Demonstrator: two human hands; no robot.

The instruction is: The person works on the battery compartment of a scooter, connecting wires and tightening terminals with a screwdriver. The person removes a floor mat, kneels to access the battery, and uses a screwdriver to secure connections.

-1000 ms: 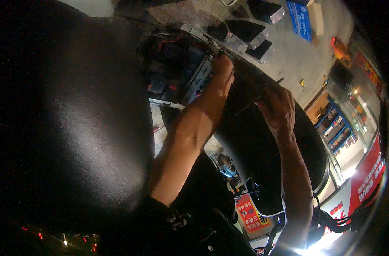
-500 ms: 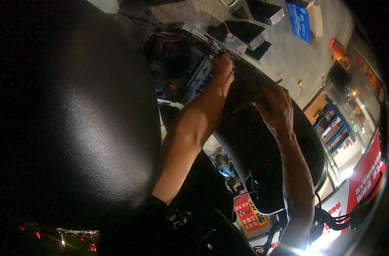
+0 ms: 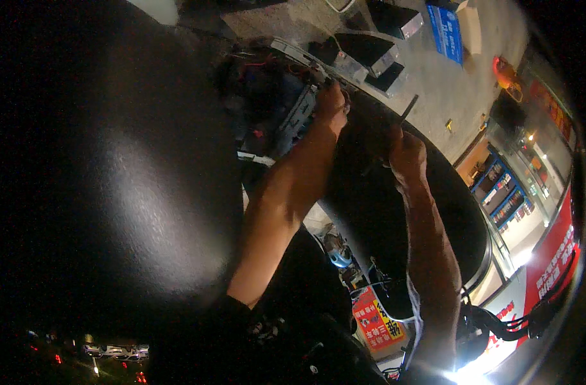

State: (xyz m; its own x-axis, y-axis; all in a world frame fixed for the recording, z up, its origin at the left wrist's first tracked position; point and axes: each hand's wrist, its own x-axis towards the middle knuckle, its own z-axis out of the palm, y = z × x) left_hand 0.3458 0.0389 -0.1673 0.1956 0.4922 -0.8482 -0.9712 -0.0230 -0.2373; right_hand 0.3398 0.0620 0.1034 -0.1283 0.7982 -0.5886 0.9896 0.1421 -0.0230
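Dark pavement lies behind a black scooter body (image 3: 395,212). Left hand (image 3: 331,106) presses curled fingers at the open wiring bay (image 3: 273,102). Right hand (image 3: 405,151) grips a thin dark tool (image 3: 407,109). The person seems mid-fixing; next likely needs steady aiming.

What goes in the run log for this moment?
left hand at grey panel edge | right hand gripping thin dark tool | black seat below

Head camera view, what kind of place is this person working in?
Probably a roadside scooter repair spot at night: a black scooter seat, exposed wiring, boxes on the pavement, and a lit shopfront.
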